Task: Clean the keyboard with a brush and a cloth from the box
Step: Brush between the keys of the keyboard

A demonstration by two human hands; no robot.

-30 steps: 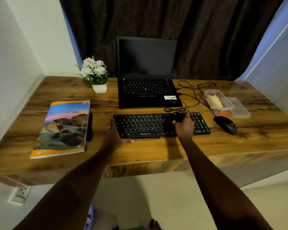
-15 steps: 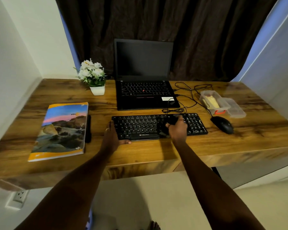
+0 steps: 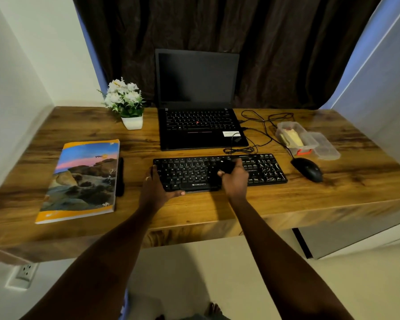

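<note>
The right hand [image 3: 233,181], fingers curled round a small dark brush [image 3: 226,166], has swept leftward along the Zebronics keyboard [image 3: 194,174] — from near its number pad to the middle keys. The left hand [image 3: 154,188] still grips the keyboard's left front corner. Brushing looks part done — the cloth [image 3: 291,138] waits in the clear box [image 3: 310,142] right of the keyboard.

"ZEBRONICS" on keyboard [image 3: 217,173], "you" on book [image 3: 83,179]
</note>
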